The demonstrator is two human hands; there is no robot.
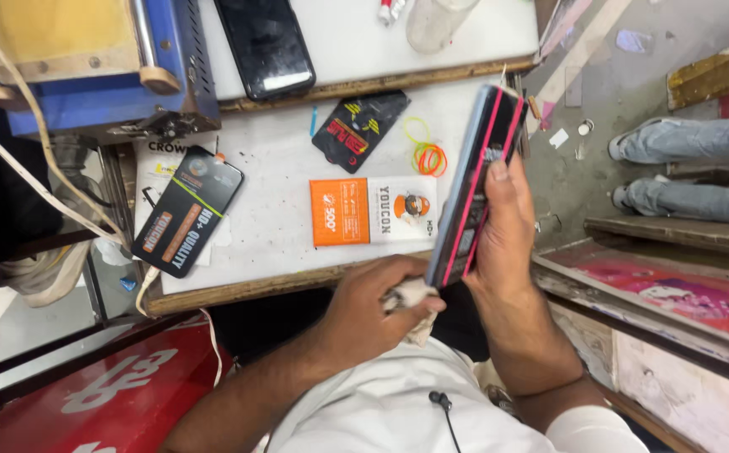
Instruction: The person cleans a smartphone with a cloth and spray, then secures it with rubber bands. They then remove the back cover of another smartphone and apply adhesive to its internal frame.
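My right hand grips a phone in a pink-edged case, holding it on edge above the table's right side. My left hand is closed on a small white cloth, which touches the phone's lower end. Just beyond the hands, an orange-and-white flat packet lies on the white table top.
A long black packet and a black packet with red and yellow print lie on the table beside green and orange rubber bands. Farther back are a black phone, a clear cup and a blue machine. Another person's jeans-clad legs are at the right.
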